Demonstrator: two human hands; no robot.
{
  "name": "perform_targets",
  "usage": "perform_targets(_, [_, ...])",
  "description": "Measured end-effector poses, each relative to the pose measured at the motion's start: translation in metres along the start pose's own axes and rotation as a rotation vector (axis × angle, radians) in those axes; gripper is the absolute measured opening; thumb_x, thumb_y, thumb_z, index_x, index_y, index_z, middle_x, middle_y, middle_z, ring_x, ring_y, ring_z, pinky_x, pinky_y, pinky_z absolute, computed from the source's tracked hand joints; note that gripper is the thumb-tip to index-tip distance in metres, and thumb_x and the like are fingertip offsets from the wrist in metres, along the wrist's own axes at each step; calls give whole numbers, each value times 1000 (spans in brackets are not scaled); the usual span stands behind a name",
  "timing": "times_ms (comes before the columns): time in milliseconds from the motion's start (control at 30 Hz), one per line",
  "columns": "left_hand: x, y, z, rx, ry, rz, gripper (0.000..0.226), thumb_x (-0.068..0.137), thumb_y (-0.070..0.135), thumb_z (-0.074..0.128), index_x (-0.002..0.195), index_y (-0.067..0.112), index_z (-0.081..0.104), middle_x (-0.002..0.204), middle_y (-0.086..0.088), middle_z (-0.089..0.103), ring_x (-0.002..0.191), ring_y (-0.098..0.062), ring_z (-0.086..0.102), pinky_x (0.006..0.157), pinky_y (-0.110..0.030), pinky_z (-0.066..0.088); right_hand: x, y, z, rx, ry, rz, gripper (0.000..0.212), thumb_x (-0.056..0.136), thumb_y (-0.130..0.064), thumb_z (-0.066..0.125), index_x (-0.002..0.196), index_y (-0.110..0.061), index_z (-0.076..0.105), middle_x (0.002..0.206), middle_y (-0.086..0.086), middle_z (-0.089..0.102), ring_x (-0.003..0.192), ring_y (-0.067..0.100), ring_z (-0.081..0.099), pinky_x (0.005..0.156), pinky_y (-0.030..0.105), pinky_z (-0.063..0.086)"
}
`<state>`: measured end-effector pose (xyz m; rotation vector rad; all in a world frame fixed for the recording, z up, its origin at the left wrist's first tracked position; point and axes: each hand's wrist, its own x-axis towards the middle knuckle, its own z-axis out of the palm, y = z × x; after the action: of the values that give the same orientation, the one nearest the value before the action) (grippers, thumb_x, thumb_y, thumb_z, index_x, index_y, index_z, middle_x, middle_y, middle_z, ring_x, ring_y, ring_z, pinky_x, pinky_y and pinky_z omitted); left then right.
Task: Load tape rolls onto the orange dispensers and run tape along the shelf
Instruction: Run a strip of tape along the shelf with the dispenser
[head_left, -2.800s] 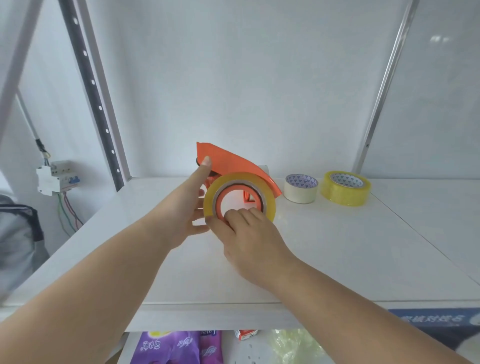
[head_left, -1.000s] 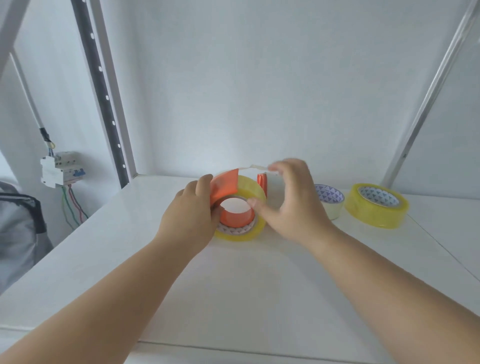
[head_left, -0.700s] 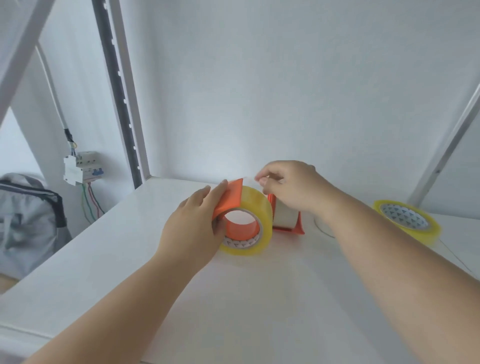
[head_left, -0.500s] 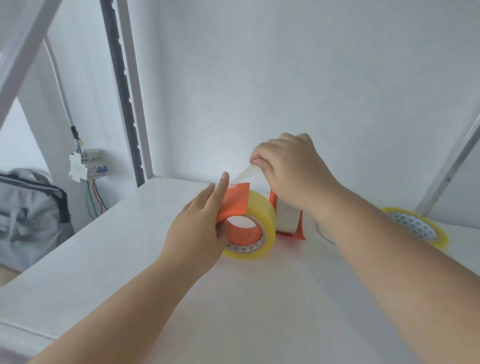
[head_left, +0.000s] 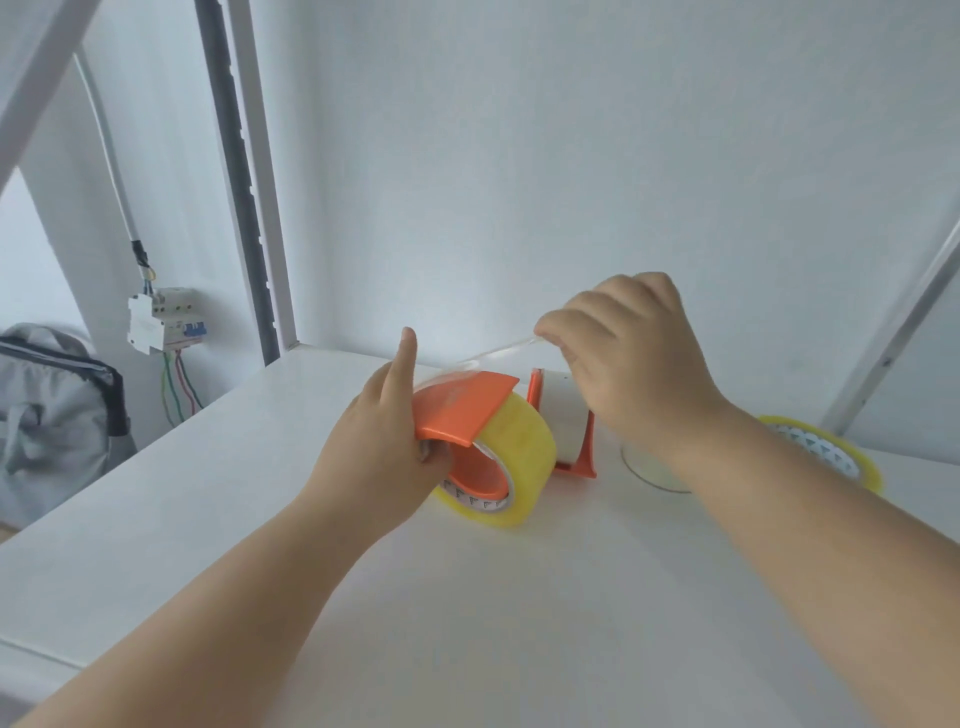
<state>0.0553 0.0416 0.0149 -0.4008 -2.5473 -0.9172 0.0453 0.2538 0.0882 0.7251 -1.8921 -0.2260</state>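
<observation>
Orange dispenser (head_left: 462, 410) stood on the shelf (head_left: 519, 597), its yellow roll (head_left: 511, 457) loaded, gripped by the left hand (head_left: 384, 441). From it the tape strip (head_left: 498, 353) ran toward two o'clock to the right hand (head_left: 623, 358), whose fingers (head_left: 561, 327) pinched its free end. That hand, I judged, would lead the pull along the strip's line.

white shelf (head_left: 208, 519), 3 tape rolls (head_left: 511, 467), dispenser (head_left: 576, 457)
</observation>
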Motion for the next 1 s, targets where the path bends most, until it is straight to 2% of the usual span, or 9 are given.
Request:
perform_targets(100, [0,6,2,28,-3,22,97,79,16,62,151,22,-3,147,-1,35,123,-24,45,83,-24,33,6,0,-2,41,11,67,19,72,5,68,78,-13,68,66,-1,62,65,29,56,69,34,29])
perform_targets(200, [1,10,3,36,6,19,94,80,16,60,151,21,0,149,-3,29,119,-28,48,80,-25,34,19,-6,0,41,54,39,20,71,4,68,77,-14,68,66,-1,62,66,29,56,69,33,29])
perform_targets(400, [5,15,2,76,10,36,94,78,16,60,151,16,2,152,-5,25,121,-30,46,84,-29,38,62,-18,2,6,113,-37,22,68,7,58,73,-13,65,63,0,59,62,27,53,67,32,26])
perform_targets(533, [7,15,1,103,11,36,99,77,18,60,150,16,-6,153,-4,23,120,-28,46,79,-25,34,84,-14,6,-37,67,-9,21,66,5,62,71,-15,64,61,-3,60,62,27,53,66,32,23])
perform_targets(700, [9,9,1,65,17,15,99,78,20,61,150,15,-6,149,-5,29,123,-28,42,85,-27,35,83,-12,6,-80,-2,-53,20,67,2,68,71,-16,63,59,-3,57,62,27,52,67,33,22])
perform_targets(867, [8,8,-1,24,14,9,88,78,21,61,150,23,11,146,-1,35,126,-25,42,94,-29,36,44,-6,-15,-181,-92,-129,23,65,4,66,74,-17,63,60,-2,54,63,26,50,71,33,26])
perform_targets(1000, [10,5,1,35,19,24,74,76,21,62,142,34,31,139,3,43,120,-25,48,92,-30,39,9,-14,-31,-169,-155,-148,27,68,4,51,75,-16,66,64,-1,57,64,26,54,72,34,28])
